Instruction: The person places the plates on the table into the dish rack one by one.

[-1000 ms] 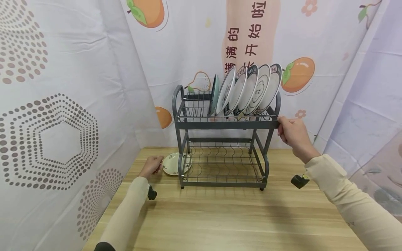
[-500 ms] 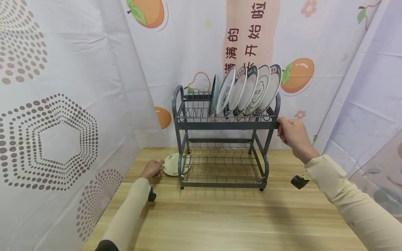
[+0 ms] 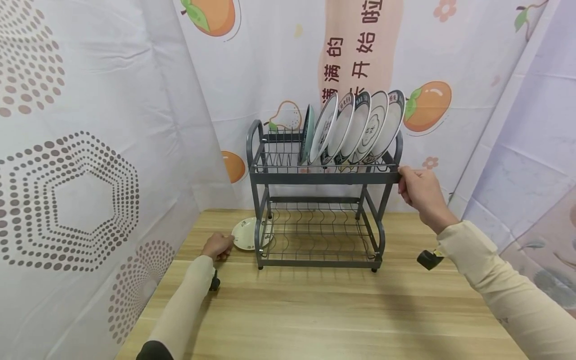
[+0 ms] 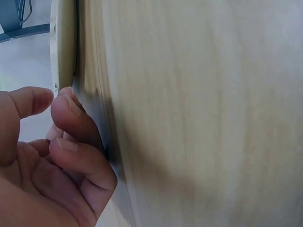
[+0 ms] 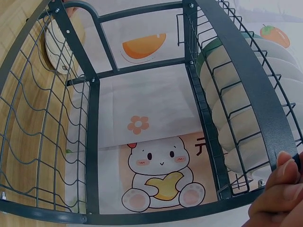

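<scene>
My left hand (image 3: 218,245) is at the left rim of a small pale plate (image 3: 244,234) with dark marks, lying on the table left of the dish rack. In the left wrist view, the curled fingers and thumb of the left hand (image 4: 61,156) meet at the edge of the plate (image 4: 64,45), seen edge-on. My right hand (image 3: 422,192) grips the front right corner of the upper tier of the two-tier dark grey dish rack (image 3: 324,178). In the right wrist view, its fingertips (image 5: 286,165) curl over the frame of the rack (image 5: 258,104).
Several white plates (image 3: 344,127) with dark rims and one teal plate (image 3: 307,135) stand tilted in the upper tier's right part. The lower wire shelf (image 3: 319,235) holds no plates. Printed curtains (image 3: 288,60) hang behind and beside the wooden table (image 3: 315,310).
My left hand has shifted slightly towards me along the plate's left rim. The right hand keeps its grip on the rack, and the plates stay put.
</scene>
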Demonstrator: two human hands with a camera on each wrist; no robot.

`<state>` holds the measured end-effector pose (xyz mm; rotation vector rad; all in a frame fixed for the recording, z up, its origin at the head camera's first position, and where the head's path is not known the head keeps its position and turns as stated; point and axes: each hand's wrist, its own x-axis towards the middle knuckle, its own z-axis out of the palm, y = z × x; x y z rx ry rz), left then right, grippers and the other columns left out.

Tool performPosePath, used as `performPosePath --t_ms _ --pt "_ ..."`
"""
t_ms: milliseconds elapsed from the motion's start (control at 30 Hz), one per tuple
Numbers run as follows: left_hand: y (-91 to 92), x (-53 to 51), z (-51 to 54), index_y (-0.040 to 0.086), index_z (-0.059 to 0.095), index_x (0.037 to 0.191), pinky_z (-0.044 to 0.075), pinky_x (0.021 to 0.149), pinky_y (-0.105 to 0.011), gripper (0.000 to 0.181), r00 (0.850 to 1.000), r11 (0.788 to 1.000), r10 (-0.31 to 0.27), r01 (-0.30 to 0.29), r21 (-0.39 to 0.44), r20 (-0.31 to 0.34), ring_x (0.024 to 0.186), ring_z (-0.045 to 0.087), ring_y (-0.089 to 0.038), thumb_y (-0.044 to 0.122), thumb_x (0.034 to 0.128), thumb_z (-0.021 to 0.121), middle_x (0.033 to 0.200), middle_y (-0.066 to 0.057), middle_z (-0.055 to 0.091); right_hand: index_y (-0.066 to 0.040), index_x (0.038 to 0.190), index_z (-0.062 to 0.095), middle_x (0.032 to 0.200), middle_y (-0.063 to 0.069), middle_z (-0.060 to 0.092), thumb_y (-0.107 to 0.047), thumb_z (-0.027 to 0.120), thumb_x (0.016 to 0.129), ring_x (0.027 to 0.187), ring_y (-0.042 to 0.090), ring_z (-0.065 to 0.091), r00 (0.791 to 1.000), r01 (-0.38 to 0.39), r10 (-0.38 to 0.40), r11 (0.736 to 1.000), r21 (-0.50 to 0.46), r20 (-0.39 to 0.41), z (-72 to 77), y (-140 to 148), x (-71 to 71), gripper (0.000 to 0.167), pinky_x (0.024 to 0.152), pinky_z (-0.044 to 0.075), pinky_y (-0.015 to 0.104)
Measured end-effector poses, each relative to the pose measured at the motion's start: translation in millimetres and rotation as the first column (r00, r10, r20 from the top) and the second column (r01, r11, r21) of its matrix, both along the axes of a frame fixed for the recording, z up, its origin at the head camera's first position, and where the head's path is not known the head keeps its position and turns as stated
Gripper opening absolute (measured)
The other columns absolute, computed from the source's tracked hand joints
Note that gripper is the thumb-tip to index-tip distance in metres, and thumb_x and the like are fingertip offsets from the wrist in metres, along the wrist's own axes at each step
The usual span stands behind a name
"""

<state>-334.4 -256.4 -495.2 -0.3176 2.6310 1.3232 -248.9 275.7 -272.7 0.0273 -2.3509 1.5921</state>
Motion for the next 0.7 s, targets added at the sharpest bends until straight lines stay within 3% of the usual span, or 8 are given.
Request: performPosePath --t_ms 233,500,700 --pt "0.8 -3.2 -2.0 0.004 0.063 0.067 0.041 0.043 -0.025 0.044 0.999 0.999 -0.035 0.035 -0.029 -0.009 0.047 0.05 -0.013 0.03 0.1022 0.055 0.056 -0.002 0.057 -0.012 0.059 0.061 0.049 -0.004 0.049 -0.036 0.044 0.107 0.043 0.01 0.043 1.0 0.015 -0.015 1.0 -0.001 -0.007 0.5 -2 0.6 0.056 0.039 0.033 0.027" --pt "0.8 -10.6 -8.9 0.007 0.066 0.069 0.043 0.045 -0.027 0.041 0.996 0.991 -0.085 0.084 -0.102 -0.005 0.049 0.055 -0.016 0.031 0.1017 0.059 0.061 -0.004 0.061 -0.007 0.061 0.061 0.048 -0.003 0.049 -0.036 0.044 0.107 0.043 0.009 0.043 1.0 0.01 -0.01 1.0 -0.007 -0.008 -0.9 0 -0.1 0.057 0.038 0.033 0.026" --pt "1.1 -12.6 -11.1 0.006 0.066 0.072 0.044 0.045 -0.028 0.038 0.995 0.986 -0.099 0.098 -0.138 -0.002 0.05 0.056 -0.017 0.029 0.1016 0.06 0.064 -0.006 0.063 -0.012 0.058 0.061 0.048 -0.003 0.049 -0.036 0.045 0.106 0.042 0.01 0.042 1.0 0.014 -0.014 1.0 -0.016 -0.008 -1.5 -2 -0.5 0.057 0.038 0.033 0.026"
